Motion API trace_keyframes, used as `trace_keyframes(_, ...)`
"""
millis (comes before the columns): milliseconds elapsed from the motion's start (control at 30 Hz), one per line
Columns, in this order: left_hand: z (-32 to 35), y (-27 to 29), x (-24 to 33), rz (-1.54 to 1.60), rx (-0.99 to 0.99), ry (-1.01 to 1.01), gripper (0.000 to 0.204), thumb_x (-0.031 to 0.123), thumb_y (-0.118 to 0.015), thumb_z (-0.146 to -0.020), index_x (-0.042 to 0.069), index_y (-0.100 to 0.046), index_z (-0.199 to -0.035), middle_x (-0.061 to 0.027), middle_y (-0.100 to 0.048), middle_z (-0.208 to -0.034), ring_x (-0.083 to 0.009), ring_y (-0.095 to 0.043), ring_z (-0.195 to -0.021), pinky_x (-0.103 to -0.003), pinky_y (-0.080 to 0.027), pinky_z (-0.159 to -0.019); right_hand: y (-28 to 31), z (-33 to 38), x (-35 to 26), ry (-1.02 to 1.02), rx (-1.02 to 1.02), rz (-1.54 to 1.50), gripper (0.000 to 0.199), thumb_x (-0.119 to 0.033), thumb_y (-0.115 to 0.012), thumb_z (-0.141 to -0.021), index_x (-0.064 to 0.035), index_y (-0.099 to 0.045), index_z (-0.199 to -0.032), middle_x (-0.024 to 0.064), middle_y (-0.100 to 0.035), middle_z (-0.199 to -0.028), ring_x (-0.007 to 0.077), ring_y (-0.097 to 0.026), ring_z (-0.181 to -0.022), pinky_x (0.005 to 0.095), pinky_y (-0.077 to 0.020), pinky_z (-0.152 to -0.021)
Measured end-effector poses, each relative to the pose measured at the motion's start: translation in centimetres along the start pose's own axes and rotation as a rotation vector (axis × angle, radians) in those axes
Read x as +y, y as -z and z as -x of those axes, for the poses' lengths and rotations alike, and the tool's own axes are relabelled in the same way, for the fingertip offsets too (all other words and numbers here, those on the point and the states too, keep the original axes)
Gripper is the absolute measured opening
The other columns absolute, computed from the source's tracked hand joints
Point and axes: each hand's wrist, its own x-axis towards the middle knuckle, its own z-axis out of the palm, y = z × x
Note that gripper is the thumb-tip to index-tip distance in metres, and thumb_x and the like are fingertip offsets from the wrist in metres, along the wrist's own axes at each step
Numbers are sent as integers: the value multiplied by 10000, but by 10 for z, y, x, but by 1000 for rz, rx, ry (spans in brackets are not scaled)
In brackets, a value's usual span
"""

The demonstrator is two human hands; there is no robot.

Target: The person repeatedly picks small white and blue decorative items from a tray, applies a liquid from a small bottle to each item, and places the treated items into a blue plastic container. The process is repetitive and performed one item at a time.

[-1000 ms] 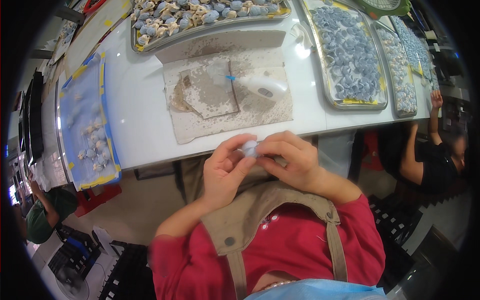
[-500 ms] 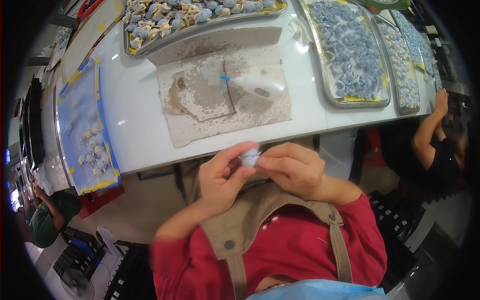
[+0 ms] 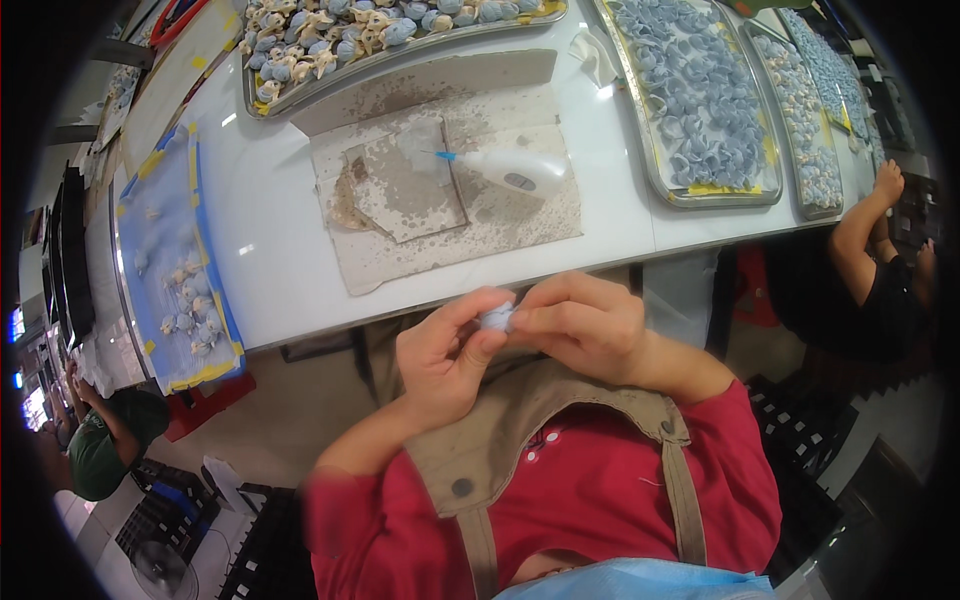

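Note:
Just in front of the table's near edge, my left hand (image 3: 445,358) pinches a small pale-blue figurine piece (image 3: 497,317) between thumb and index finger. From the other side, the thumb and fingertips of my right hand (image 3: 590,325) press on the same piece, hiding part of it. Beyond my hands a glue-stained cardboard sheet (image 3: 370,265) lies on the table. On it rests a white glue bottle (image 3: 530,172) on its side, its blue nozzle pointing left.
Blue-and-cream pieces crowd a tray (image 3: 400,48) at the back. To the right, one tray (image 3: 690,95) holds pale-blue cupped pieces, another (image 3: 795,120) small blue-and-cream ones. A blue-edged tray (image 3: 155,260) stands left. Other people sit left and right (image 3: 850,240).
My right hand has shifted slightly on the small piece, which has turned a little between my fingers. The whole view has moved slightly.

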Motion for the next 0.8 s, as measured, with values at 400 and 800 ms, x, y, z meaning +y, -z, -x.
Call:
trace_keyframes(400, -2, 0, 4, 144, -32, 31, 321, 100, -643, -839, -32, -569, -1122, -91, -622, -1037, -119, -576, -885, -231, -472, -764, 9, -5, 15, 101, -135, -53, 222, -21, -701, -714, -20, -616, -919, 103, -613, -891, 229, -608, -777, 287, -503, -678)
trace_keyframes(800, -2, 15, 9, 14, -210, 19, 372, 165, -661, -827, -43, -563, -1120, -172, -620, -1075, -192, -601, -964, -288, -467, -834, 2, -7, 11, -459, -355, -790, 483, -95, -676, -794, 0, -498, -1232, 119, -596, -1113, 159, -566, -1021, 280, -437, -895)
